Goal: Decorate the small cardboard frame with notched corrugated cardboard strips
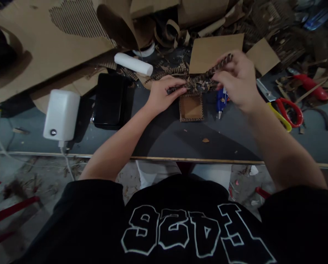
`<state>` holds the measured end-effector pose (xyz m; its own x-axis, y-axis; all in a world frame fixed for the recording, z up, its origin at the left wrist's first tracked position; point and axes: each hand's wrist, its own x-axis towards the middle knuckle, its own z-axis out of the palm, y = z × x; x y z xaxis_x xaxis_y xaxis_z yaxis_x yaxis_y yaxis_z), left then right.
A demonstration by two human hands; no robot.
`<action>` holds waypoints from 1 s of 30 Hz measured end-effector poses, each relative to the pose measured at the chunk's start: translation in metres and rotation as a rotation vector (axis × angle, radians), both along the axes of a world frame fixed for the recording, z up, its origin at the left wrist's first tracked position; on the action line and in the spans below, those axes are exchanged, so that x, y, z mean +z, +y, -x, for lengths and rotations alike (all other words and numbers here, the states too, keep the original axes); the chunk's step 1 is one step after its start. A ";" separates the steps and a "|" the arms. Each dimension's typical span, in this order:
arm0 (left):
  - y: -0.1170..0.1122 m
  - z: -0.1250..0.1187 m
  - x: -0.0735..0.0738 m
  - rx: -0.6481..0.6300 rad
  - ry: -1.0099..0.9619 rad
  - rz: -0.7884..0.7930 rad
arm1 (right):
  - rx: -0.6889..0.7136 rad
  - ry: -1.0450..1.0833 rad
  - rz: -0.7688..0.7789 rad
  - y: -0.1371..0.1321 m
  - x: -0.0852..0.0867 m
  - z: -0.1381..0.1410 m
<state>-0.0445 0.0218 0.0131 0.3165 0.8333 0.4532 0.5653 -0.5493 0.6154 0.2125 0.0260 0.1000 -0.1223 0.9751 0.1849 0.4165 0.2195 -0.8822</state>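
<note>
My left hand (164,93) pinches the left end of a corrugated cardboard strip (199,79) that lies across the dark table (166,139). My right hand (239,82) is closed on the same strip's right part, which rises up and to the right past the fingers. Just below the strip sits a small square cardboard frame (191,107) with a ridged border. A blue glue gun (221,102) lies under my right hand, tip pointing toward me.
A white block with a cable (61,114) and a black box (110,99) stand at the left. A white cylinder (133,63) lies behind them. Red and yellow scissors (283,110) rest at the right. Cardboard sheets (216,51) and scraps pile along the back.
</note>
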 end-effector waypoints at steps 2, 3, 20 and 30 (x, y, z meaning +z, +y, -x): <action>0.000 0.001 -0.001 -0.007 0.076 -0.032 | -0.115 -0.269 -0.347 -0.008 0.005 -0.007; -0.001 0.002 -0.001 -0.016 0.124 -0.045 | -0.101 -0.412 -0.461 -0.012 0.009 -0.008; -0.008 -0.001 0.002 0.036 0.025 -0.019 | 0.304 -0.716 -0.273 -0.010 -0.014 -0.019; -0.007 0.004 0.004 0.037 0.182 -0.115 | 0.255 -0.641 -0.257 -0.008 -0.017 -0.020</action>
<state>-0.0488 0.0145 0.0176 0.3722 0.7921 0.4838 0.6821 -0.5869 0.4363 0.2329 0.0179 0.0826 -0.5003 0.8375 0.2196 0.7417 0.5454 -0.3905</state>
